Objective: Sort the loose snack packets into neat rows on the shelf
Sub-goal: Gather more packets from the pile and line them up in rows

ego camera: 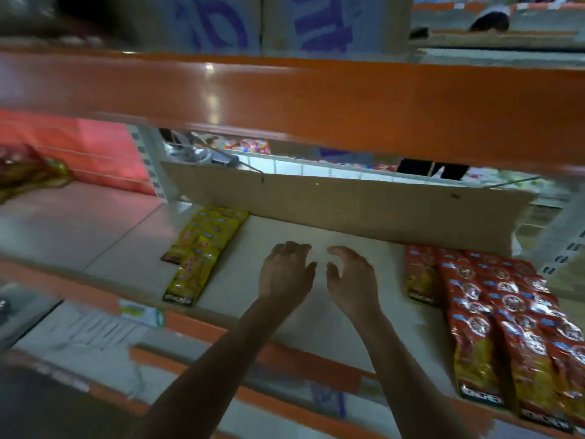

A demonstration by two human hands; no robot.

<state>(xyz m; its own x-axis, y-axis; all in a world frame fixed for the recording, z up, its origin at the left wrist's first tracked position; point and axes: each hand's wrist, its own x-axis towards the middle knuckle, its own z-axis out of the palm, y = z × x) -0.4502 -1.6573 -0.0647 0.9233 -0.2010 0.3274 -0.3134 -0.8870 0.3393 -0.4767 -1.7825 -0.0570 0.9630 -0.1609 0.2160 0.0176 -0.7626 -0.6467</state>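
Note:
Both my hands reach side by side over the bare middle of the white shelf (285, 236). My left hand (285, 274) and my right hand (351, 280) have loosely curved fingers and hold nothing. A row of yellow snack packets (202, 248) lies overlapped to the left of my hands. Several rows of red snack packets (500, 312) lie overlapped at the right, running to the shelf's front edge. The picture is blurred.
A cardboard sheet (348, 201) stands along the back of the shelf. An orange shelf edge (316, 103) hangs just above. At far left lies a loose red-and-gold packet (28, 172) before a red bag (95, 147). A person stands beyond the shelf.

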